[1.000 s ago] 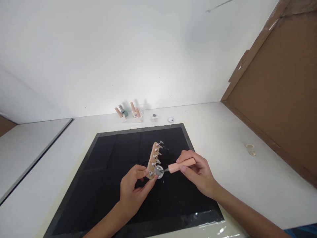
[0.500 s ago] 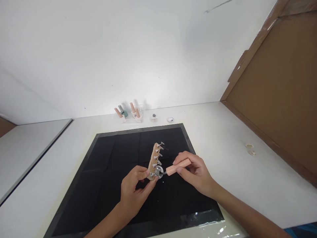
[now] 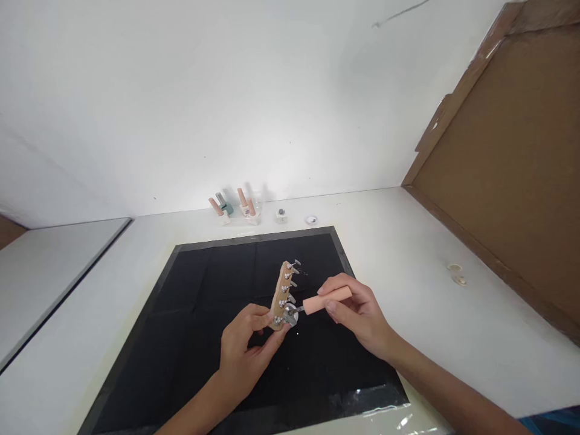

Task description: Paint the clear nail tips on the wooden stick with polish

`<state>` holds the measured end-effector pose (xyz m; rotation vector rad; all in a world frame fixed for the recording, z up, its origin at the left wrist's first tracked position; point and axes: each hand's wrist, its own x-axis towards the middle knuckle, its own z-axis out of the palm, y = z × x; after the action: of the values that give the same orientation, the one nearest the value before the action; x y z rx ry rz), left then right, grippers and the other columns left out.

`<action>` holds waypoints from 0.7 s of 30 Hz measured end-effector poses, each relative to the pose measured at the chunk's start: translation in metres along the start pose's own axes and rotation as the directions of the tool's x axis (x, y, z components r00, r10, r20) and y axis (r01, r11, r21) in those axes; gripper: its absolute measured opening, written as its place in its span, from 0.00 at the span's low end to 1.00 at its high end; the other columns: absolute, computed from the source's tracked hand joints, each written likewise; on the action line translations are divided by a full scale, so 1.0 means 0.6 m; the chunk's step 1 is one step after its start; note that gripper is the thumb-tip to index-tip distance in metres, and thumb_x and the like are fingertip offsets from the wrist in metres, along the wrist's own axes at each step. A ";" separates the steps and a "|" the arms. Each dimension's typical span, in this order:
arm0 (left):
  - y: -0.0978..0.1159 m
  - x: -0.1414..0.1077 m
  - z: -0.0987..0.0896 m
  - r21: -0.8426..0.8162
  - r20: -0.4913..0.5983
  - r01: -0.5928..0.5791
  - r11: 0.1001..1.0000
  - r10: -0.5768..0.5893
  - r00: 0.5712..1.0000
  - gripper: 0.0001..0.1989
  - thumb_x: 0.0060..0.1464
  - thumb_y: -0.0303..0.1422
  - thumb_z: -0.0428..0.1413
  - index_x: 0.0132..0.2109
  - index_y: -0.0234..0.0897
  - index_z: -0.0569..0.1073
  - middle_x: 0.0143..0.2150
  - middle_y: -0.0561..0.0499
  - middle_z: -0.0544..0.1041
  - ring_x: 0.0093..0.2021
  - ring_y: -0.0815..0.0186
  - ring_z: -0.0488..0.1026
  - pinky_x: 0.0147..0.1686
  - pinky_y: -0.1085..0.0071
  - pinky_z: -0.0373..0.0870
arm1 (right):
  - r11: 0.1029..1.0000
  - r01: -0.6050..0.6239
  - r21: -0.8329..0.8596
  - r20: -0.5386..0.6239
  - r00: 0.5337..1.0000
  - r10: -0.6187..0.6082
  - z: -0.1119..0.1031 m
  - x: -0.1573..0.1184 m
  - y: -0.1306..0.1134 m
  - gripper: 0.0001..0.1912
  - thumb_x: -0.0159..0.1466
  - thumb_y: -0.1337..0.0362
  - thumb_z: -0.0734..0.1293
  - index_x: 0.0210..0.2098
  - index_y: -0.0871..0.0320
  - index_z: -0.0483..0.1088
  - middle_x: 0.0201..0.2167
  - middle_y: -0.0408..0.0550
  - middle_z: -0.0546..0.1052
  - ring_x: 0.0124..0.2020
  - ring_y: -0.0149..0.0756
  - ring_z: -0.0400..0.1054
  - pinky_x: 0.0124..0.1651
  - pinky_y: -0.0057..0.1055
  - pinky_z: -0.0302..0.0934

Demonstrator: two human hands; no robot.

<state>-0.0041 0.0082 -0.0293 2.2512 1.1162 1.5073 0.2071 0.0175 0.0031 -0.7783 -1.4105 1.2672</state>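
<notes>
The left hand (image 3: 247, 345) pinches the near end of a tan strip (image 3: 280, 293) between thumb and fingers, above a black mat (image 3: 203, 314). Metal stands (image 3: 284, 289) run along the strip, bearing small grey tips. To the right, the fingers of the right hand (image 3: 357, 311) close around a peach-handled brush (image 3: 326, 300), its dark end at the nearest tip.
</notes>
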 end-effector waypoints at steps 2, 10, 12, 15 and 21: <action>0.001 0.001 0.000 -0.005 -0.001 -0.007 1.000 0.007 1.000 0.12 0.45 0.22 0.62 0.36 0.37 0.69 0.28 0.54 0.74 0.23 0.72 0.69 0.20 0.77 0.66 | 0.999 -0.038 -0.001 0.015 0.999 0.038 0.001 0.001 -0.001 0.07 0.62 0.58 0.65 0.36 0.55 0.70 0.26 0.42 0.67 0.21 0.26 0.55 0.22 0.25 0.51; 0.003 0.002 0.001 -0.008 0.006 0.003 1.000 -0.003 1.000 0.11 0.46 0.23 0.62 0.35 0.37 0.68 0.28 0.54 0.74 0.23 0.73 0.69 0.19 0.77 0.66 | 0.995 -0.072 -0.067 0.016 0.997 0.073 0.002 0.004 -0.002 0.04 0.60 0.62 0.66 0.32 0.55 0.69 0.23 0.41 0.66 0.22 0.29 0.56 0.24 0.26 0.52; 0.002 0.001 0.001 -0.008 0.002 -0.007 1.000 0.007 1.000 0.11 0.46 0.23 0.62 0.35 0.37 0.69 0.28 0.54 0.74 0.23 0.73 0.69 0.19 0.78 0.66 | 0.995 -0.076 -0.062 0.013 0.997 0.077 0.002 0.005 -0.003 0.03 0.60 0.63 0.65 0.31 0.55 0.69 0.21 0.40 0.65 0.22 0.29 0.56 0.24 0.26 0.51; 0.001 0.000 0.001 -0.005 -0.003 -0.008 1.000 0.008 1.000 0.11 0.46 0.23 0.62 0.36 0.37 0.68 0.28 0.54 0.74 0.23 0.72 0.69 0.19 0.77 0.66 | 0.996 -0.075 -0.046 0.019 0.997 0.076 0.003 0.007 -0.005 0.03 0.60 0.64 0.65 0.30 0.56 0.68 0.22 0.41 0.67 0.21 0.28 0.56 0.24 0.26 0.51; -0.001 0.000 0.000 -0.010 -0.003 -0.005 1.000 0.005 1.000 0.11 0.46 0.23 0.62 0.36 0.37 0.68 0.28 0.54 0.74 0.23 0.72 0.69 0.19 0.77 0.66 | 0.997 -0.074 0.010 0.015 0.997 0.074 0.001 0.005 0.001 0.05 0.60 0.62 0.66 0.30 0.57 0.68 0.23 0.41 0.67 0.21 0.27 0.56 0.23 0.26 0.50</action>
<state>-0.0044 0.0085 -0.0294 2.2475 1.1027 1.5158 0.2058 0.0205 0.0034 -0.8222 -1.3964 1.3390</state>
